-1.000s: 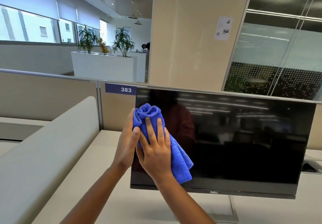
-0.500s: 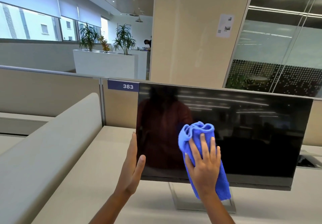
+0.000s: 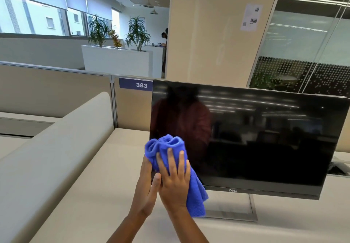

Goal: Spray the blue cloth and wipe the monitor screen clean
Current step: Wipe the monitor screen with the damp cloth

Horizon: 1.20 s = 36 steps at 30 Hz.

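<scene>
A black Dell monitor [image 3: 265, 138] stands on the beige desk, its screen dark and reflecting the room. My right hand [image 3: 175, 180] presses a bunched blue cloth [image 3: 196, 195] flat against the screen's lower left corner; the cloth's tail hangs below the bezel. My left hand [image 3: 146, 188] grips the monitor's left edge beside the cloth, fingers behind the frame and thumb in front. No spray bottle is in view.
The monitor's flat silver stand [image 3: 233, 210] rests on the desk [image 3: 94, 195]. A rounded beige divider [image 3: 47, 157] runs along the left. A partition with a "383" label [image 3: 141, 85] stands behind. A pillar, planters and a person are far behind.
My right hand has swept the cloth from the lower middle of the screen back to the lower left corner. My left hand has stayed at the monitor's left edge.
</scene>
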Available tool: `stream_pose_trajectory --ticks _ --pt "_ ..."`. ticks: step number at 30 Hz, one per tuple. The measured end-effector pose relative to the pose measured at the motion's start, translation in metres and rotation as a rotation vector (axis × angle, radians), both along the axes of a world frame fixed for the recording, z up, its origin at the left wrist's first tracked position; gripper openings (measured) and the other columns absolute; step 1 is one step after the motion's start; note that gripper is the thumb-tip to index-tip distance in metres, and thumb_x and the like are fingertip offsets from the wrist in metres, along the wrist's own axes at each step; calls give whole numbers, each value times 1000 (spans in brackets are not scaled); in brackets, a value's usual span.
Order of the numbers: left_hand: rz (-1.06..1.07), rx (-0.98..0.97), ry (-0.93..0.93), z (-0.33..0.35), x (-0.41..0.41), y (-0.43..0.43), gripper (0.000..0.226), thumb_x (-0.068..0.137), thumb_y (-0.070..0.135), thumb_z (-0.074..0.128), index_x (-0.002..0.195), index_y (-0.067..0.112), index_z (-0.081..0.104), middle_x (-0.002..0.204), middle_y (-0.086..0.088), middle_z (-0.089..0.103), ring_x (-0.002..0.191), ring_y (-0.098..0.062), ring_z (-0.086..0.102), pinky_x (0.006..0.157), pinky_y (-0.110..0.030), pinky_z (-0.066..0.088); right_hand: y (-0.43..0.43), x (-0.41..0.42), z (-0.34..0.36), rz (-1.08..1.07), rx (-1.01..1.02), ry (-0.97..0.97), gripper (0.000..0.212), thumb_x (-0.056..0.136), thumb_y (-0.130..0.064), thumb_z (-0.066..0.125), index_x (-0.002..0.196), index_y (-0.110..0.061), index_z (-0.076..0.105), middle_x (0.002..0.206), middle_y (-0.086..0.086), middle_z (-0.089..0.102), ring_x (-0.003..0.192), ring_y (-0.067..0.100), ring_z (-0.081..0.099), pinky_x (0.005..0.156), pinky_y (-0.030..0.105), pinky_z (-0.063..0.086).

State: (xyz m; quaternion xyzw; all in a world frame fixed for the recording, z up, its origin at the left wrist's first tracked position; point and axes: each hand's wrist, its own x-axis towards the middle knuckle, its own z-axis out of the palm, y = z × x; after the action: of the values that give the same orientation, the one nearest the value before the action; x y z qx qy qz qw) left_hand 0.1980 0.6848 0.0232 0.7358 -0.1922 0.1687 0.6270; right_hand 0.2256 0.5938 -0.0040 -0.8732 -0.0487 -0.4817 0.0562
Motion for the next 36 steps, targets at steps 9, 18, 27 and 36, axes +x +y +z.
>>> stream_pose_trajectory --ticks 9,18,27,36 --pt "219 266 10 -26 -20 -22 72 80 73 12 138 32 -2 151 15 -3 141 1 0 115 -20 6 -68 -14 -17 155 -400 24 44 94 -43 39 137 -32 37 143 -4 35 131 26 35 107 45 27" --pt "160 536 -24 -42 -42 -88 82 76 74 -7 139 21 -12 148 8 -24 140 -5 -19 110 -11 -18 -166 -48 -14 150 -560 172 68 70 -40 76 129 -31 43 137 -2 49 122 27 50 94 46 48" --pt "16 633 -52 -45 -56 -158 80 75 74 -9 137 22 -15 146 1 -30 139 -8 -25 106 -9 -23 -262 -86 -10 110 -567 424 80 57 -30 86 126 -32 46 126 -5 62 111 24 62 89 44 51" --pt "-56 756 -85 -44 -75 -225 76 81 66 2 137 18 -17 145 -3 -31 138 -21 -26 106 -18 -26 -349 -122 -9 -12 -425 622 88 38 -32 93 114 -31 49 111 -3 70 96 25 69 75 42 57"
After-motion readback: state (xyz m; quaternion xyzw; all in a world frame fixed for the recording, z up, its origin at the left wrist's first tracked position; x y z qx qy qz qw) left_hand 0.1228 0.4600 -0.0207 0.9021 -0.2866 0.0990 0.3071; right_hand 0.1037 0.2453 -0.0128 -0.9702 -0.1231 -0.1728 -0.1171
